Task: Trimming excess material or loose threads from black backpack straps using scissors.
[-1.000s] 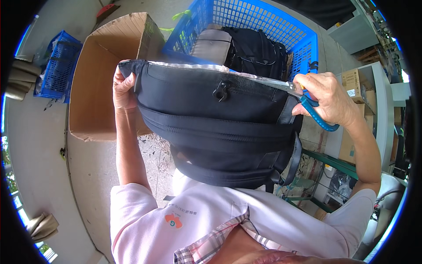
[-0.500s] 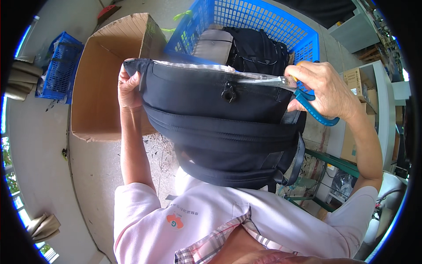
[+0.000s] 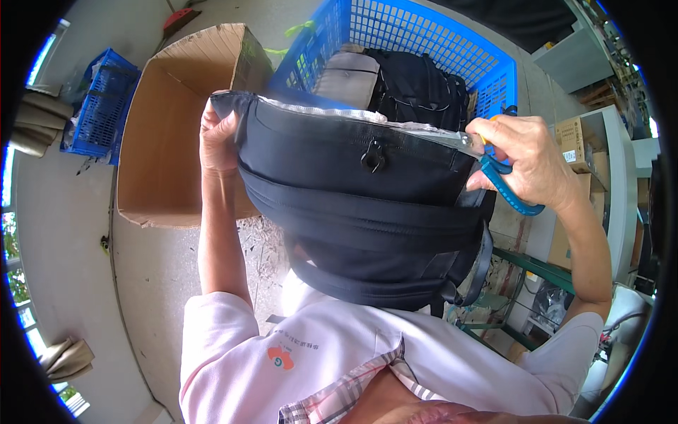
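Note:
A black backpack [image 3: 367, 219] is held up in front of my chest, with a pale strip [image 3: 318, 111] along its upper edge. My left hand [image 3: 217, 145] is closed on the bag's upper left corner, thumb on the near side. At the upper right, my right hand [image 3: 526, 155] grips scissors [image 3: 510, 192] with blue handles. Their metal blades point left along the bag's top edge; where the tips end is hard to make out. A black ring-shaped zip pull [image 3: 372, 161] hangs on the front panel below the blades.
Beyond the bag stands a blue plastic basket [image 3: 431, 35] holding dark and grey bags. An open cardboard box [image 3: 169, 134] is at the left, with a smaller blue crate [image 3: 106, 106] past it. Green metal framing [image 3: 537, 272] and shelving with boxes are on the right.
The bag and both hands sit slightly farther right and lower in the picture. The blades now lie nearer the pale strip, with less of their length showing. Both grips stay the same.

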Tool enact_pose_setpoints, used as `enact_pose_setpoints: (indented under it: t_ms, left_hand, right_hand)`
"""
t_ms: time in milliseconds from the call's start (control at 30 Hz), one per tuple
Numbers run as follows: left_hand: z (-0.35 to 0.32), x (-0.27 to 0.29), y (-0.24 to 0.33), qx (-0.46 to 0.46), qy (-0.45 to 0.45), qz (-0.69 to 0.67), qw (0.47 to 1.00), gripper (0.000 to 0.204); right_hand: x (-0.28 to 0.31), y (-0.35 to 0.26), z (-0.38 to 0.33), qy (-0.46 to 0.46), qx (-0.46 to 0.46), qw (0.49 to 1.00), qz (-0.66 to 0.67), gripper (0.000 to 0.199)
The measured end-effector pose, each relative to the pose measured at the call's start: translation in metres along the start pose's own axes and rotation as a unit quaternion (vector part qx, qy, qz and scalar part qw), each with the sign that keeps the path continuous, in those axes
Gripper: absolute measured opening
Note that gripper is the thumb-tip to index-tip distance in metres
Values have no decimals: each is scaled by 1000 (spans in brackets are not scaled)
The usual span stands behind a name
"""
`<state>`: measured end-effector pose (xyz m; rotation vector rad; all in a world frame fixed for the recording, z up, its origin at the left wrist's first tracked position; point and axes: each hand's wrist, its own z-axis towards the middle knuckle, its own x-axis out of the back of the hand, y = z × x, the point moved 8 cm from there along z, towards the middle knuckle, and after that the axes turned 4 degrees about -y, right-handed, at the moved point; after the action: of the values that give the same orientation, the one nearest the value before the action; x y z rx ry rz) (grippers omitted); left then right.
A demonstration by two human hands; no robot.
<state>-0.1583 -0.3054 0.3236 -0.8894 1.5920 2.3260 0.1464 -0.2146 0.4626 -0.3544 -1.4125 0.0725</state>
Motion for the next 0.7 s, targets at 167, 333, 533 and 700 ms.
enact_pose_setpoints:
  t_ms: [167,333,533,700]
  left_hand:
    - [3,-9,0,-10,-37,-15,999,35]
    - [2,-8,-3,-13,-25,-15,999,34]
    - [-2,-8,0,-8,12,2,1000,26]
    - [-2,-8,1,-13,16,6,1000,25]
  right_hand:
    - [3,-8,10,30,17,999,-22,46]
    - [-6,-3,7,1,5,1000,-15,44]
    - [-9,-4,5,5,-4,1000,21,43]
    - [-7,-9,10,-17,-27,999,37,44]
